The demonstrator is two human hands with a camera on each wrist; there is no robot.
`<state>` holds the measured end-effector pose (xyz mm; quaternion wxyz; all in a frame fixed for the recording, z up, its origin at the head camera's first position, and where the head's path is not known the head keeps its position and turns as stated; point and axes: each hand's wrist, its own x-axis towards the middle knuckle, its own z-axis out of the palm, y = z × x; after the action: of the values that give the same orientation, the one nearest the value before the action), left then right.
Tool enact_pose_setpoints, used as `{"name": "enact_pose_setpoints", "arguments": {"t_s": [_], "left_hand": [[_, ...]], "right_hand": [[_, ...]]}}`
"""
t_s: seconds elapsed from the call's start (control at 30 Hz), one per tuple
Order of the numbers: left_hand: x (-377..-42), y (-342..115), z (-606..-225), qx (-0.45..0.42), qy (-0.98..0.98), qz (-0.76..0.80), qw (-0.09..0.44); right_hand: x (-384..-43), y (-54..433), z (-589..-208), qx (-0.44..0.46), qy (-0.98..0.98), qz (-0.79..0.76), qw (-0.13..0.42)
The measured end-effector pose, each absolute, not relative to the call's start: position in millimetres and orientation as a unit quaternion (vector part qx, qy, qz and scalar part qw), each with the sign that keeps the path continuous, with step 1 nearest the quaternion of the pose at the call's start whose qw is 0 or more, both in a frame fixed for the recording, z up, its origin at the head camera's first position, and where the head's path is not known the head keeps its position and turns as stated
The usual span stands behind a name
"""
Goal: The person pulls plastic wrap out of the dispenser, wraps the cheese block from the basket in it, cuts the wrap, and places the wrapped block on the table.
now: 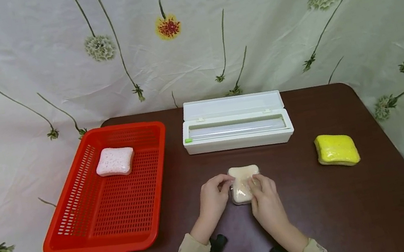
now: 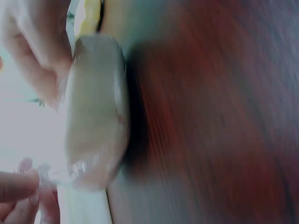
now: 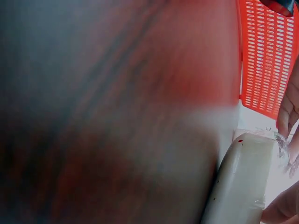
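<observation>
A cream, bone-shaped block [image 1: 243, 195] that looks like a sponge lies on the table between both hands, with clear plastic wrap [image 2: 86, 165] around it. At its left edge my left hand [image 1: 214, 193] pinches a loose bit of the wrap between thumb and fingers. My right hand [image 1: 268, 204] has its thumb and fingertips together at the block's upper right, pinching the wrap there. The block's pale side with a small red spot shows in the right wrist view. The exact hold of the right fingertips is partly hidden.
Behind the hands stands a white wrap dispenser [image 1: 239, 143], lid raised, with a roll of film inside. A red perforated basket [image 1: 133, 241] at left holds a pinkish-white speckled block [image 1: 115, 161]. A yellow shiny block [image 1: 337, 149] lies at right on the brown table [image 1: 382, 202].
</observation>
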<state>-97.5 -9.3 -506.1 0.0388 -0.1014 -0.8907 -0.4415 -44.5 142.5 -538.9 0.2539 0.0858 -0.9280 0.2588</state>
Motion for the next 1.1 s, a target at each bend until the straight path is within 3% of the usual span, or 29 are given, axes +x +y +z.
{"name": "enact_pose_setpoints", "arguments": {"t_s": [0.43,0.7,0.9,1.1], "left_hand": [[-80.1,14.2,-508.3,-0.102,-0.875,-0.472,0.016],[-55.9,19.6,-515.4,-0.232,-0.911,-0.342,0.012],[-53.2,21.4,-520.5,-0.274,-0.931,-0.239,0.015],[-51.0,24.9,-523.4,-0.295,-0.947,-0.110,0.056]], "right_hand": [[-41.9,142.6,-534.4,0.099,-0.950,0.239,0.174],[-42.1,148.2,-528.4,0.124,-0.949,0.273,0.102],[-42.5,158.8,-524.6,0.099,-0.924,0.369,0.032],[-45.5,167.1,-522.4,0.034,-0.887,0.457,0.052]]}}
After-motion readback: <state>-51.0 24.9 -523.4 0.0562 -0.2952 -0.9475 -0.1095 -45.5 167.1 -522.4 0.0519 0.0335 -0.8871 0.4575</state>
